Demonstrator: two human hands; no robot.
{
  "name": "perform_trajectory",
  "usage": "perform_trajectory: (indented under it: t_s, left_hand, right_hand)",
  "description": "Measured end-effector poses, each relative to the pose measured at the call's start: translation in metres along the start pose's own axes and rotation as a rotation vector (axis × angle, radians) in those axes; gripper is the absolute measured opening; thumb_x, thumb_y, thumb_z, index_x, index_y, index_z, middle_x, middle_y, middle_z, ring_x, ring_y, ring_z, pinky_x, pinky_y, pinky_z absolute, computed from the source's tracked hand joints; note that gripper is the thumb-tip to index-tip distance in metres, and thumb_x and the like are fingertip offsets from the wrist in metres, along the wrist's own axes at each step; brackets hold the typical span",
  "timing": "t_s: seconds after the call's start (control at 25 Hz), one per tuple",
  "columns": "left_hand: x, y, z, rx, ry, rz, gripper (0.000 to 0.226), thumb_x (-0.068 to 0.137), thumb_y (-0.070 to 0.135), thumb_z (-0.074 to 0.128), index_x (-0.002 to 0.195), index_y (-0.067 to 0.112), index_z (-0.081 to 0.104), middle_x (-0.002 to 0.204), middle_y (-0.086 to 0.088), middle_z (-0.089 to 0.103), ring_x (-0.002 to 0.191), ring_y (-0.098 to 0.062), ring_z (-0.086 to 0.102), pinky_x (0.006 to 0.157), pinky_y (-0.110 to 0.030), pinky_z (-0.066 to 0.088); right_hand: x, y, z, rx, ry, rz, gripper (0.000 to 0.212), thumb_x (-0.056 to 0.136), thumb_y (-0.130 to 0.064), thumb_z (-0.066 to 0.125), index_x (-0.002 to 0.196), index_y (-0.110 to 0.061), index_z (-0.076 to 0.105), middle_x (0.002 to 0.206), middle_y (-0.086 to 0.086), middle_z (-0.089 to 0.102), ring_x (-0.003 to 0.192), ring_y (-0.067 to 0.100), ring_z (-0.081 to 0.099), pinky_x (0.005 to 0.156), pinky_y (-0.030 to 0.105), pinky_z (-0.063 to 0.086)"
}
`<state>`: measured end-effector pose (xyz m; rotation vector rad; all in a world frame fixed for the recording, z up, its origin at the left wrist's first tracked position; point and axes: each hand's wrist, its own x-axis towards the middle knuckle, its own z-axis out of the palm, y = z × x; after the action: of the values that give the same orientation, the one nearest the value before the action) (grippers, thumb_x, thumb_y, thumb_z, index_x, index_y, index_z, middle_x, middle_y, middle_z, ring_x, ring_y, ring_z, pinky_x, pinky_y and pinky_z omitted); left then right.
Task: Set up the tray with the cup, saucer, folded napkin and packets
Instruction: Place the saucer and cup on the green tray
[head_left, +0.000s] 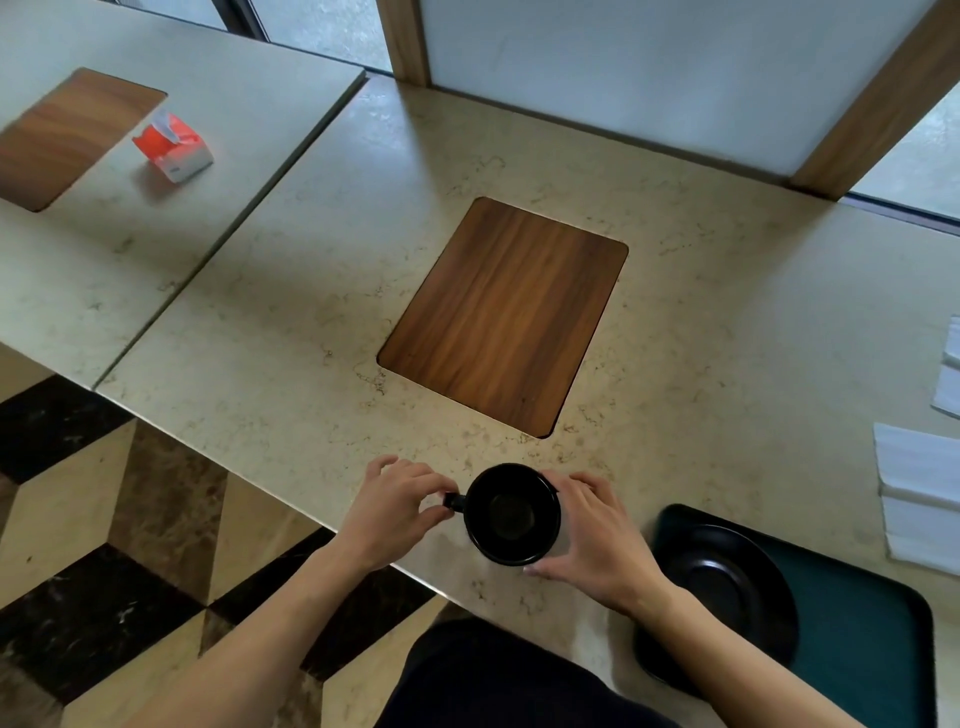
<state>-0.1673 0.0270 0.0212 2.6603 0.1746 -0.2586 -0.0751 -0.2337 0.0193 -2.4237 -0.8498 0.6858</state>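
Observation:
A black cup (511, 514) stands upright near the front edge of the beige stone table (291, 291). My left hand (397, 506) pinches the cup's handle on its left side. My right hand (592, 530) wraps around the cup's right wall. To the right lies a dark green tray (862, 634) with a black saucer (727, 587) resting on its left part. White napkins (914, 499) lie flat on the table beyond the tray, at the right edge of view. No packets are visible.
A wooden inlay panel (506, 314) sits in the table's middle. On the neighbouring table at the left are another wooden panel (67, 135) and a red-and-white tissue pack (174, 145). A wood-framed partition (597, 67) rises behind. Patterned floor shows below the table edge.

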Motion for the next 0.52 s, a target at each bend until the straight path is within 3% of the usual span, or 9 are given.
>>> perform_trajectory:
  t_s: [0.52]
  left_hand:
    - [0.036,0.083,0.018,-0.012,-0.017,0.267,0.017,0.085,0.045,0.065,0.101,0.039,0.065,0.094,0.023,0.062,0.099,-0.001,0.054,0.104,-0.037,0.024]
  right_hand:
    - [-0.073,0.047,-0.048,0.015,0.160,0.181,0.101,0.050,-0.070,0.067,0.137,-0.048,0.021,0.132,-0.014,0.048,0.135,0.012,0.018,0.106,0.039,0.031]
